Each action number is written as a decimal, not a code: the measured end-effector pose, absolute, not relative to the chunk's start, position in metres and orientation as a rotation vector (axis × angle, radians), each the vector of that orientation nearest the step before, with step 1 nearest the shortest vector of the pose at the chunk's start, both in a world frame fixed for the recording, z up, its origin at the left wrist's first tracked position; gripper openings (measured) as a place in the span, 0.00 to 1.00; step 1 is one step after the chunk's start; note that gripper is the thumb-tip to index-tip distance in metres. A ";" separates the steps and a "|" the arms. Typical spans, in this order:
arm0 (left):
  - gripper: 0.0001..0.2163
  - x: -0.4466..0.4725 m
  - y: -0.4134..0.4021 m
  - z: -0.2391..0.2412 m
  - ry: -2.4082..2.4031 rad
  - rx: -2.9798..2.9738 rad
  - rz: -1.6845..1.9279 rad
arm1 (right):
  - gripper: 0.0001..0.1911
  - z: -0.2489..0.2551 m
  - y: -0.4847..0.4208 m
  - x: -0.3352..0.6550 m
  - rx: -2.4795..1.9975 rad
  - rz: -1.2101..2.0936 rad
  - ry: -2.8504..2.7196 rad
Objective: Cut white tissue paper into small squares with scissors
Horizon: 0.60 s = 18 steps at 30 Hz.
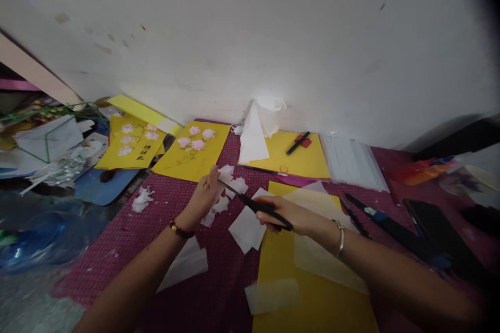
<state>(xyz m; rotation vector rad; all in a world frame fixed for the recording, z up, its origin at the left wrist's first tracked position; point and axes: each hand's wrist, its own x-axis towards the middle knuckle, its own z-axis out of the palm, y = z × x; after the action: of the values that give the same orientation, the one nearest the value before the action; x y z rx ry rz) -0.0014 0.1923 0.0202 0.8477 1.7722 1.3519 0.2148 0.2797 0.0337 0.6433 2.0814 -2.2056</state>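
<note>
My right hand (291, 217) is closed round the black handles of a pair of scissors (255, 206), whose blades point left toward my left hand. My left hand (205, 195) pinches a small white piece of paper (226, 173) at the blades' tips. Under both hands lie white paper scraps (246, 226) on a magenta checked mat (175, 250). A large yellow sheet (308, 296) with pale translucent pieces on it lies under my right forearm.
Two yellow cards with pink paper flowers (193, 148) lie near the wall, with a tissue roll (265, 114), another yellow sheet bearing a black pen (297, 143), and clear strips (351, 161). Dark tools (390, 226) lie at right. Clutter and a blue bottle (42, 234) fill the left.
</note>
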 end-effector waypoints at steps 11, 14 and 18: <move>0.29 -0.010 0.188 0.024 1.348 0.576 1.409 | 0.30 0.030 0.279 0.217 0.644 -2.240 2.127; 0.17 -0.015 0.178 0.023 1.293 0.388 1.373 | 0.29 0.030 0.281 0.218 0.652 -2.225 2.166; 0.12 -0.019 0.165 0.015 1.269 0.378 1.398 | 0.28 0.027 0.283 0.219 0.687 -2.204 2.195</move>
<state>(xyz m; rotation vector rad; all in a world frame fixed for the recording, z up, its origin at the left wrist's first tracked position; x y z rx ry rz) -0.0190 0.1648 0.0145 0.3781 1.2688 1.3979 0.2190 0.2828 0.0272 0.6868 2.1946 -2.2036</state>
